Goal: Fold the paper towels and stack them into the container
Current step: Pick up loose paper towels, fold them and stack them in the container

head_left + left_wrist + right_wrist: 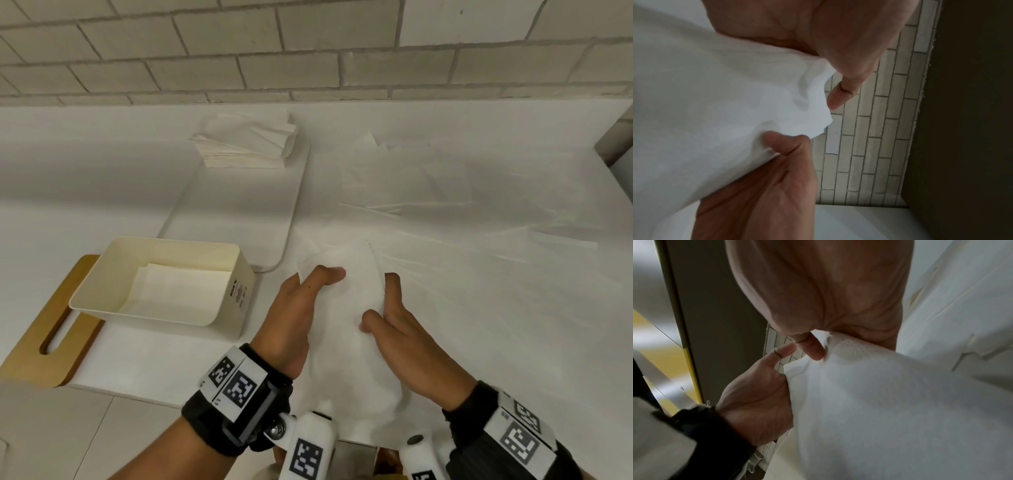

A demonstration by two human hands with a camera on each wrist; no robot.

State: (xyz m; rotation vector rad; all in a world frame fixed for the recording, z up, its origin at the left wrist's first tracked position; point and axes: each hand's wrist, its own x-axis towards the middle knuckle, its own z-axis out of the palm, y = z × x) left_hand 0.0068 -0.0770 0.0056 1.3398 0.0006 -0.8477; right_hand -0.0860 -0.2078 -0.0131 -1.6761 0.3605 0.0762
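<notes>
Above the counter's near edge I hold a white paper towel (349,308) up between both hands. My left hand (318,284) grips its left edge, thumb on top and the other fingers hidden behind the sheet. My right hand (387,308) holds the right edge, with the index finger along it and the thumb on the face. The left wrist view shows the thumb (787,142) pinching the towel (735,105). The cream container (239,274) stands at the left with folded towels (178,287) lying flat inside it.
A stack of folded towels (246,140) sits at the far end of a white tray (239,198) by the tiled wall. Several unfolded towels (411,178) are spread over the counter at the right. A wooden lid (41,325) with a slot lies left of the container.
</notes>
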